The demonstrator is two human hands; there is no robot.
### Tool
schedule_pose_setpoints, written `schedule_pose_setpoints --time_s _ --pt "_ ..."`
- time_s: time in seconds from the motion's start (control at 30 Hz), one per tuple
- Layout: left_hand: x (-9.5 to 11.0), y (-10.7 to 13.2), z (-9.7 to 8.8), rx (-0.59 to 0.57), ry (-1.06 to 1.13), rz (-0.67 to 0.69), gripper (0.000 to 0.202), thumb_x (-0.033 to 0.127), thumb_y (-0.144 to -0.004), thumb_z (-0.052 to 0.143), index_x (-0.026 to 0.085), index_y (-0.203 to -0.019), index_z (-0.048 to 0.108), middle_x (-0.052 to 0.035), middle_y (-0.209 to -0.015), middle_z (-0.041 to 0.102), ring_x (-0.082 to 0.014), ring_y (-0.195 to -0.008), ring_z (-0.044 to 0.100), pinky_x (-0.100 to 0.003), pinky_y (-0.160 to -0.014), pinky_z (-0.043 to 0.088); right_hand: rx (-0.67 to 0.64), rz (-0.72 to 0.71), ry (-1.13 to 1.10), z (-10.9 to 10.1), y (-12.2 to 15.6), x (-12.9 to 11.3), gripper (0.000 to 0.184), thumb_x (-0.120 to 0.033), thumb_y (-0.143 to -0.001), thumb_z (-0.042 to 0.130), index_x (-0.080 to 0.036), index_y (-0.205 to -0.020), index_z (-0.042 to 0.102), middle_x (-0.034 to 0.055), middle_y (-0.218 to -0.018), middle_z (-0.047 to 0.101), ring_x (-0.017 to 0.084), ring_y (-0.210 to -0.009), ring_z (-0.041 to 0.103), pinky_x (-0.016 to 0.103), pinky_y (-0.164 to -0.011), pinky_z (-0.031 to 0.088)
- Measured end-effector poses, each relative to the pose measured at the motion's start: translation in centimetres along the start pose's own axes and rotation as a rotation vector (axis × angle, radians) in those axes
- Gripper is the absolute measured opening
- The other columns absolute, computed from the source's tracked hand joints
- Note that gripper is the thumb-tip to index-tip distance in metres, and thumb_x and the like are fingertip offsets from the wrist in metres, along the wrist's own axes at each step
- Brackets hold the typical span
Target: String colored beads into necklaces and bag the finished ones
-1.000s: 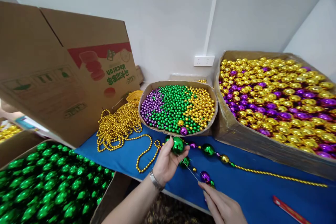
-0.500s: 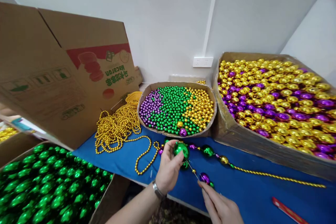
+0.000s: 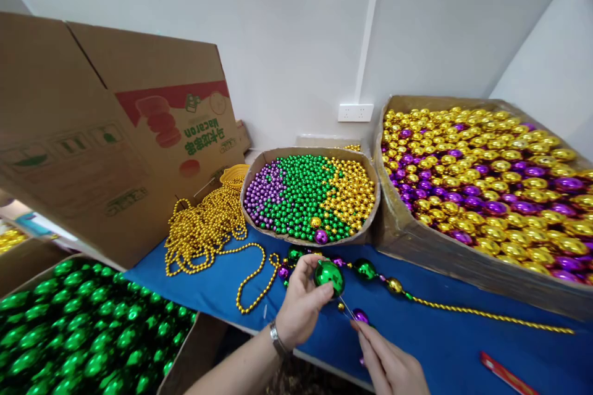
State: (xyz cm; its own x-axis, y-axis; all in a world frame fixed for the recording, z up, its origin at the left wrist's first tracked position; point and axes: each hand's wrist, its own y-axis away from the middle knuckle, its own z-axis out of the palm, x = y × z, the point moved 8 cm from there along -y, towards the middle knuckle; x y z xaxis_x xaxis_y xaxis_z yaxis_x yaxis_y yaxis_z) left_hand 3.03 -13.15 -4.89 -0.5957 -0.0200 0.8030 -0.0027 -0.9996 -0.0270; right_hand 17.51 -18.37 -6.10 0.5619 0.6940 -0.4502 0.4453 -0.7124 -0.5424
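Observation:
My left hand (image 3: 301, 305) pinches a large shiny green bead (image 3: 329, 275) just above the blue cloth (image 3: 430, 330). A thin needle or wire (image 3: 345, 307) runs from that bead down to my right hand (image 3: 386, 361), whose fingers are closed on its lower end. A purple bead (image 3: 360, 316) sits on the thread beside my right fingertips. The strand continues right across the cloth through a green bead (image 3: 365, 270) and a gold bead (image 3: 395, 286) into a long gold bead string (image 3: 491, 316).
A shallow cardboard tray (image 3: 259, 157) holds small purple, green and gold beads. A big box (image 3: 440, 253) of gold and purple beads stands right, a box of green beads (image 3: 83, 333) lower left. Gold strands (image 3: 204, 228) lie heaped left; an open carton (image 3: 92, 129) leans behind. A red tool (image 3: 507, 372) lies lower right.
My left hand has carried the green bead down and to the right, closer to my right hand. The right hand stays pinched on the needle near the purple bead.

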Motion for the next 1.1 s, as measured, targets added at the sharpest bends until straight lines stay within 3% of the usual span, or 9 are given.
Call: schedule_pose_setpoints --time_s 0.17,0.27,0.43,0.53,0.6,0.73,0.9,1.0,1.1 --pt "-0.5 0.5 0.4 -0.063 -0.124 0.020 0.047 0.021 -0.066 0.077 0.021 -0.106 0.052 -0.0040 -0.102 0.055 -0.0141 -0.087 0.055 -0.024 -0.073 0.045 0.060 -0.072 0.082 -0.7 -0.2 -0.3 0.030 -0.019 -0.094 0.035 -0.013 -0.113 0.057 0.0094 -0.094 0.072 0.016 -0.081 0.070 0.020 -0.069 0.056" --pt "0.4 -0.5 1.3 -0.152 -0.281 0.031 0.043 0.032 -0.074 0.070 0.020 -0.111 0.052 -0.0090 -0.112 0.056 -0.0213 -0.101 0.054 -0.029 -0.078 0.046 0.079 -0.048 0.101 -1.1 -0.2 0.2 0.030 -0.021 -0.095 0.033 -0.013 -0.110 0.058 0.0101 -0.090 0.073 0.016 -0.077 0.071 0.019 -0.067 0.055" --pt "4.2 -7.3 4.4 -0.206 -1.046 0.390 0.028 0.027 -0.086 0.051 0.018 -0.112 0.054 -0.0097 -0.109 0.060 -0.0211 -0.102 0.054 -0.035 -0.088 0.044 0.137 0.006 0.140 -2.0 0.2 1.4 0.029 -0.023 -0.095 0.033 -0.014 -0.106 0.059 0.0089 -0.086 0.073 0.016 -0.071 0.071 0.019 -0.062 0.055" --pt "2.0 -12.2 7.0 -0.375 -1.588 0.422 0.025 0.013 -0.082 0.049 0.016 -0.105 0.059 -0.0108 -0.102 0.063 -0.0234 -0.102 0.053 -0.040 -0.093 0.039 0.142 0.023 0.137 -2.1 0.4 2.0 0.029 -0.023 -0.095 0.033 -0.015 -0.106 0.059 0.0076 -0.085 0.073 0.016 -0.070 0.071 0.019 -0.060 0.055" --pt "0.3 -14.5 7.8 -0.437 -1.700 0.378 0.021 0.007 -0.078 0.050 0.015 -0.092 0.063 -0.0117 -0.093 0.064 -0.0254 -0.099 0.054 -0.041 -0.091 0.041 0.149 0.021 0.135 -2.3 0.4 2.2 0.029 -0.023 -0.095 0.033 -0.015 -0.106 0.059 0.0074 -0.085 0.073 0.016 -0.070 0.071 0.018 -0.060 0.055" --pt "-0.8 -16.2 8.0 -0.420 -1.650 0.350 0.016 0.005 -0.075 0.050 0.015 -0.077 0.063 -0.0125 -0.084 0.064 -0.0270 -0.096 0.055 -0.041 -0.085 0.043 0.176 0.046 0.127 -3.1 0.5 2.7 0.030 -0.026 -0.095 0.034 -0.016 -0.102 0.061 0.0076 -0.083 0.073 0.016 -0.069 0.071 0.018 -0.059 0.054" --pt "0.9 -14.2 6.8 -0.320 -1.453 0.314 0.019 0.018 -0.085 0.047 0.014 -0.096 0.062 -0.0111 -0.094 0.066 -0.0214 -0.088 0.062 -0.034 -0.079 0.048 0.203 0.143 0.090 -4.4 0.4 3.4 0.033 -0.031 -0.095 0.035 -0.017 -0.099 0.064 0.0082 -0.082 0.073 0.016 -0.067 0.071 0.017 -0.057 0.054" --pt "1.5 -11.6 5.2 -0.278 -0.914 0.108 0.027 0.032 -0.087 0.050 0.012 -0.102 0.060 -0.0097 -0.090 0.067 -0.0181 -0.078 0.065 -0.030 -0.071 0.051 0.208 0.181 0.064 -4.7 0.5 3.7 0.032 -0.032 -0.094 0.037 -0.017 -0.100 0.064 0.0081 -0.082 0.073 0.016 -0.065 0.070 0.017 -0.055 0.054" --pt "0.8 -8.9 3.7 -0.198 -0.249 -0.160 0.031 0.034 -0.074 0.070 0.012 -0.093 0.063 -0.0069 -0.081 0.067 -0.0174 -0.075 0.066 -0.029 -0.070 0.051 0.212 0.171 0.053 -4.7 0.4 3.6 0.030 -0.031 -0.094 0.038 -0.018 -0.102 0.063 0.0075 -0.082 0.073 0.016 -0.066 0.070 0.018 -0.057 0.054"
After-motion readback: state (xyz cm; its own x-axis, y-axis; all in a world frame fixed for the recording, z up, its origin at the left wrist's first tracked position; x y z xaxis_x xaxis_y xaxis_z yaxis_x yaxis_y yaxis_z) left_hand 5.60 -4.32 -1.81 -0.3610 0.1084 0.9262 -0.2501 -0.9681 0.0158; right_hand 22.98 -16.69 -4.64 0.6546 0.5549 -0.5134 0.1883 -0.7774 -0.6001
